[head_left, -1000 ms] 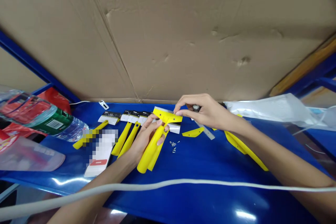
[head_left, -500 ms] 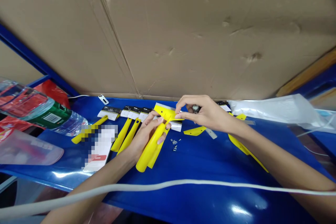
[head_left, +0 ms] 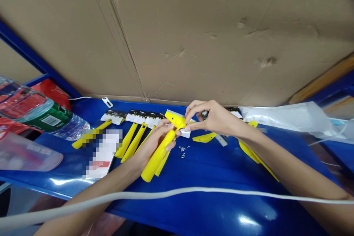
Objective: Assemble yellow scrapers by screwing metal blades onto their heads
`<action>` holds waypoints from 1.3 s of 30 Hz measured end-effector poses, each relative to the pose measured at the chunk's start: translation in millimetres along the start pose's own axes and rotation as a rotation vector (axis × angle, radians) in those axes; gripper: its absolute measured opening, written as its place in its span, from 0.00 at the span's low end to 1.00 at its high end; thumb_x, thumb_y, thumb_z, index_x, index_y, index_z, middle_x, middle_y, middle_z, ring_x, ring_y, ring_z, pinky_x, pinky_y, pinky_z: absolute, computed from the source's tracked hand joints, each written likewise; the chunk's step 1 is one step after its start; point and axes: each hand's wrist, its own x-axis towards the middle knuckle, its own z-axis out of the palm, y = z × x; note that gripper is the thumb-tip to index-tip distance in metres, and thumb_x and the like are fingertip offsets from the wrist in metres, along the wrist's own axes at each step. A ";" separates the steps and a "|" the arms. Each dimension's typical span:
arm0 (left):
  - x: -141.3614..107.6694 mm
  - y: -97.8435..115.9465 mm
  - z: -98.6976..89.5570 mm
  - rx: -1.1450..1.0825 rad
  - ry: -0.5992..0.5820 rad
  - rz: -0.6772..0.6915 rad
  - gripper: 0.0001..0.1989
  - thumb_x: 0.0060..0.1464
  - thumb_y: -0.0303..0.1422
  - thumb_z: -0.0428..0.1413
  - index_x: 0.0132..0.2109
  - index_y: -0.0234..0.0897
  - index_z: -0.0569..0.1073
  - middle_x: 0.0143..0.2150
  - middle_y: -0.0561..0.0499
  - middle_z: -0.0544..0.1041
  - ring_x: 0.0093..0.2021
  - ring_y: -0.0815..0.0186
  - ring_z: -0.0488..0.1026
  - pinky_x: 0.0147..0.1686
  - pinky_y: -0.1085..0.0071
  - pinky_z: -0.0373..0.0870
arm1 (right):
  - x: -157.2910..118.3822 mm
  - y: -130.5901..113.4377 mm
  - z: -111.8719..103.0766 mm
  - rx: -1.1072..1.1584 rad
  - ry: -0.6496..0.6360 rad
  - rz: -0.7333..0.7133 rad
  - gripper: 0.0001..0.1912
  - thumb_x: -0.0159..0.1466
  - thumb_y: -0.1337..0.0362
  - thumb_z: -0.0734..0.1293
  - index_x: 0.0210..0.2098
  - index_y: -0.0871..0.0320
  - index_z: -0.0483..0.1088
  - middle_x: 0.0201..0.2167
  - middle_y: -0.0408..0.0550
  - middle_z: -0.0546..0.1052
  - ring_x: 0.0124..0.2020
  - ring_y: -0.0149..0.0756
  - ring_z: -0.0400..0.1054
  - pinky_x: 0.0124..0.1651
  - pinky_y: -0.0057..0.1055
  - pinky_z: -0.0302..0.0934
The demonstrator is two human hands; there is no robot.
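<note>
A yellow plastic scraper (head_left: pixel 160 149) with a T-shaped head lies across the middle of the view, above the blue tabletop (head_left: pixel 221 180), its thick handle slanting from the lower left up to the head. The left hand (head_left: pixel 152 142) closes around the handle, arm reaching in from 7 o'clock, with its fingers curled over the yellow shaft. The right hand (head_left: pixel 215 118) comes in from 4 o'clock and arches over the head, its thumb and fingers drawn into a narrow pinch at the head's edge. A small metal object (head_left: pixel 205 114) shows between those fingers, but I cannot tell what it is or whether it is gripped.

A narrower yellow handle (head_left: pixel 163 164) lies just under the held one. At 3 o'clock are a few small metal screws (head_left: pixel 182 151), then a flat yellow piece (head_left: pixel 204 138) and a grey metal strip (head_left: pixel 220 140). A long yellow part (head_left: pixel 250 151) lies farther out. At 9 o'clock, two yellow handles (head_left: pixel 129 140) rest by a row of black-and-white packaging cards (head_left: pixel 141 118). Beyond them lies a plastic water bottle (head_left: pixel 55 121), and a white plastic bag (head_left: pixel 282 116) sits at 2 o'clock. A white cable (head_left: pixel 177 190) crosses in front of both forearms.
</note>
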 end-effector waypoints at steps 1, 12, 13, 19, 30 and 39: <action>1.8 -1.4 -1.9 -0.031 0.000 -0.008 0.15 0.64 0.33 0.65 0.46 0.41 0.64 0.37 0.50 0.80 0.19 0.78 0.66 0.18 0.84 0.60 | 0.4 0.5 1.0 -0.012 0.008 0.004 0.15 0.59 0.49 0.82 0.36 0.52 0.85 0.44 0.48 0.80 0.37 0.35 0.70 0.38 0.36 0.62; 9.8 -6.2 -12.2 -0.117 -0.005 -0.091 0.13 0.65 0.33 0.64 0.46 0.38 0.66 0.38 0.47 0.79 0.20 0.78 0.67 0.19 0.84 0.62 | 2.7 4.0 1.3 -0.030 -0.033 0.082 0.17 0.59 0.48 0.82 0.34 0.54 0.83 0.42 0.48 0.80 0.37 0.36 0.69 0.39 0.36 0.60; 9.4 -6.4 -13.0 -0.102 -0.002 -0.094 0.13 0.65 0.34 0.64 0.46 0.39 0.66 0.39 0.47 0.79 0.20 0.78 0.67 0.18 0.84 0.62 | 3.0 4.6 0.2 -0.030 -0.048 0.090 0.17 0.58 0.47 0.82 0.34 0.54 0.83 0.42 0.48 0.80 0.36 0.35 0.68 0.38 0.35 0.59; 5.5 -4.9 -10.4 -0.045 0.009 -0.106 0.16 0.63 0.36 0.66 0.46 0.42 0.64 0.38 0.50 0.79 0.18 0.76 0.67 0.13 0.82 0.58 | 3.6 8.3 -6.0 -0.048 -0.100 0.140 0.20 0.56 0.46 0.83 0.36 0.54 0.82 0.40 0.44 0.80 0.27 0.28 0.61 0.33 0.33 0.57; 6.7 -10.8 -2.8 0.016 0.018 -0.009 0.15 0.59 0.32 0.68 0.48 0.36 0.72 0.38 0.45 0.81 0.33 0.67 0.79 0.16 0.82 0.60 | 1.7 4.8 -7.5 0.092 -0.269 0.418 0.20 0.55 0.47 0.83 0.34 0.53 0.77 0.20 0.36 0.71 0.19 0.26 0.56 0.21 0.27 0.48; 4.7 -6.5 1.2 0.018 0.027 -0.015 0.16 0.58 0.32 0.70 0.47 0.37 0.71 0.39 0.45 0.80 0.34 0.65 0.79 0.17 0.80 0.62 | 2.5 6.9 -6.6 0.059 -0.226 0.338 0.19 0.55 0.47 0.83 0.33 0.53 0.78 0.21 0.36 0.71 0.19 0.25 0.56 0.21 0.27 0.49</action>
